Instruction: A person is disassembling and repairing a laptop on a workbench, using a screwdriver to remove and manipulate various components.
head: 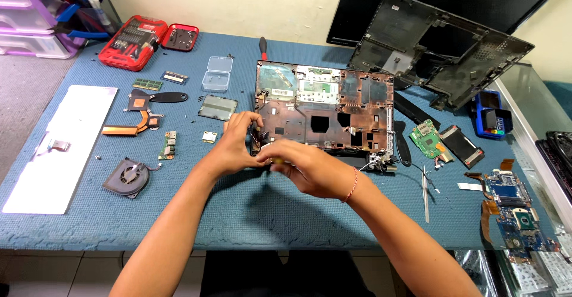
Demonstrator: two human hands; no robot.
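An opened laptop chassis (325,109) with coppery inner shielding lies on the blue mat (250,213). My left hand (235,145) rests at the chassis's near left corner, fingers curled against its edge. My right hand (304,166) is just beside it, fingers closed around a small yellowish tool whose tip points at that same corner. The tool is mostly hidden in the fist. A red thread bracelet sits on my right wrist.
To the left lie a fan (126,176), a copper heatpipe (134,121), small boards, a clear plastic box (216,73), a red bit set (132,42) and a white keyboard panel (59,148). To the right are a black laptop cover (441,50), tweezers (425,193) and circuit boards (512,207).
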